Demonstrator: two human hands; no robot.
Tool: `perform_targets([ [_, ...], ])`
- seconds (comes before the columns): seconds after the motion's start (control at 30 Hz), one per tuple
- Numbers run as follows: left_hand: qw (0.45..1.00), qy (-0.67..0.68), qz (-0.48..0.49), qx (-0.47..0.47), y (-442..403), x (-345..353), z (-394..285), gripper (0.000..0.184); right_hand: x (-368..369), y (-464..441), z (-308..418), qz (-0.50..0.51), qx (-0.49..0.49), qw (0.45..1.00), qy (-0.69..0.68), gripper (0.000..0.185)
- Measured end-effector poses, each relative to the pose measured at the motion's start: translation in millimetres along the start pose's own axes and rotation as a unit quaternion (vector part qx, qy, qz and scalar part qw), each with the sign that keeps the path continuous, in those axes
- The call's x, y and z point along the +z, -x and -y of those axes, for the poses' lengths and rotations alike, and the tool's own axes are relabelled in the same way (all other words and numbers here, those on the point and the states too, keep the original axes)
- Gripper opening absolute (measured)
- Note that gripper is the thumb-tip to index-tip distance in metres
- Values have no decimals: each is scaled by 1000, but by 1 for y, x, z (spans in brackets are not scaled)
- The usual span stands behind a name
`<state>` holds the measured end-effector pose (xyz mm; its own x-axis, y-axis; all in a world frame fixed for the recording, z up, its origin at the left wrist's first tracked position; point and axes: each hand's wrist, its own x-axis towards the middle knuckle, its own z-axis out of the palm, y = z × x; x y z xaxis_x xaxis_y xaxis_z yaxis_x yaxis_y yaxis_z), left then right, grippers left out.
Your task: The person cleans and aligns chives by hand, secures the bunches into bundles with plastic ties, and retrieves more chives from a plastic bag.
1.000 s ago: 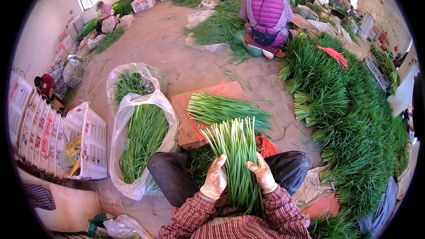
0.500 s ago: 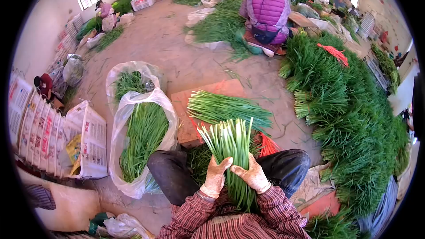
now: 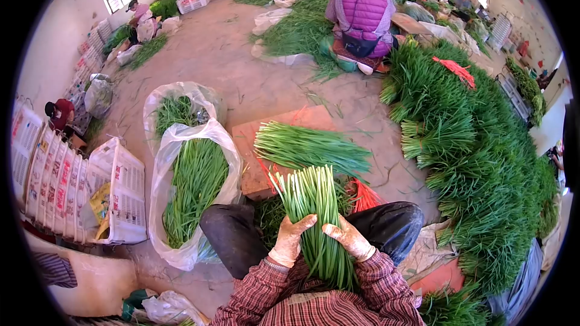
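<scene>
A bundle of long green stalks (image 3: 317, 217) stands between my hands over my lap, its pale ends up. My gloved left hand (image 3: 291, 240) grips its left side, thumb across the front. From the right, my gloved right hand (image 3: 351, 238) holds the same bundle, thumb over the stalks. Just beyond, a loose pile of green stalks (image 3: 308, 147) lies on a reddish board (image 3: 249, 136). Red ties (image 3: 366, 197) sit beside my right knee. The fingers behind the bundle are hidden.
Left of my knee stand clear plastic bags (image 3: 158, 205) of greens, then white crates (image 3: 128, 190). A long heap of bundled greens (image 3: 477, 169) runs along the right. Ahead, a person in a purple vest (image 3: 362, 9) sits beside more greens (image 3: 299, 33); others sit farther off.
My hands first came closer together around the bundle, then moved slightly apart. The bundle's top is lower and more even, and it leans a little more to the left.
</scene>
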<state>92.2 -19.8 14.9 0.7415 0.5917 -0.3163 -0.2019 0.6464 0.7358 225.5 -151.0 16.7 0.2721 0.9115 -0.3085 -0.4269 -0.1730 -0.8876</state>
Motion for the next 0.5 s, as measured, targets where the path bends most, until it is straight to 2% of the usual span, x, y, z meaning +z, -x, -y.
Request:
perform_targets([
  [0.03, 1000, 4, -5, 1, 1, 5, -3, 51, 1, 0, 0, -12, 6, 1000, 4, 87],
  [0.07, 1000, 4, -3, 1, -1, 6, -2, 51, 2, -2, 1, -13, 4, 1000, 5, 87],
  [0.17, 998, 67, 0, 8, -5, 5, 2, 48, 5, -6, 1, -34, -10, 978, 206, 108],
  [0.2, 998, 66, 3, 9, -4, 9, -1, 48, 7, -8, 0, -46, -5, 972, 231, 110],
  [0.3, 993, 116, -27, -8, 0, 17, -5, 46, 11, -10, 0, -48, -13, 979, 197, 109],
  [0.37, 992, 125, -26, -9, 2, 20, -5, 46, 12, -14, -5, -19, -41, 995, 91, 113],
  [0.5, 992, 127, -1, -16, 9, 27, 0, 51, 10, -3, -13, 12, -62, 994, 86, 124],
])
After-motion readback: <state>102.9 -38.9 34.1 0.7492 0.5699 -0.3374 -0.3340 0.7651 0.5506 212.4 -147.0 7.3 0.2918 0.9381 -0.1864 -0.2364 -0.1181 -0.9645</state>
